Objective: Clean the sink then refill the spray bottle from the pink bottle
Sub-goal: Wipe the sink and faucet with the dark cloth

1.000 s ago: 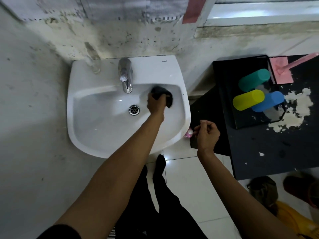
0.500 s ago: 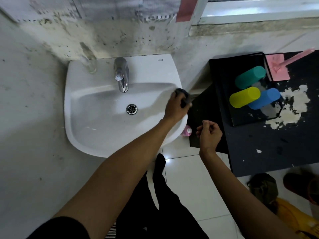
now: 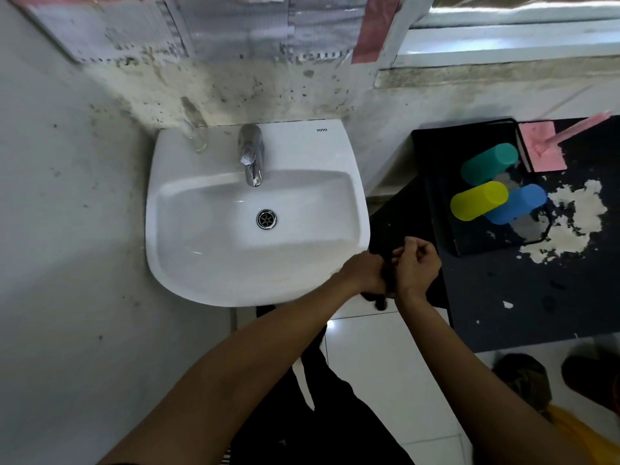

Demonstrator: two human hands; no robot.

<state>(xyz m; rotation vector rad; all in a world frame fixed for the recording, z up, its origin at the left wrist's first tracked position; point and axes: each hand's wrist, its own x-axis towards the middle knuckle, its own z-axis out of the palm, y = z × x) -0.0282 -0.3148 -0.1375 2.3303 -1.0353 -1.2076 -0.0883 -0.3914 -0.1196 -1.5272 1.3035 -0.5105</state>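
Both hands' grips (image 3: 389,273) clutching dark cloth (image 3: 377,295)

White ceramic wall basin (image 3: 174,263), chrome tap (image 3: 251,156) on its back ledge, clear glass bottle (image 3: 196,139) at the ledge's left corner. Chrome drain (image 3: 266,219) in the bowl. Right of it, black low table (image 3: 523,297) with flaking surface; black box (image 3: 436,169) on it, carrying teal (image 3: 488,164), yellow (image 3: 478,200) and blue (image 3: 516,203) plastic cups. White tiled floor (image 3: 379,364) below.
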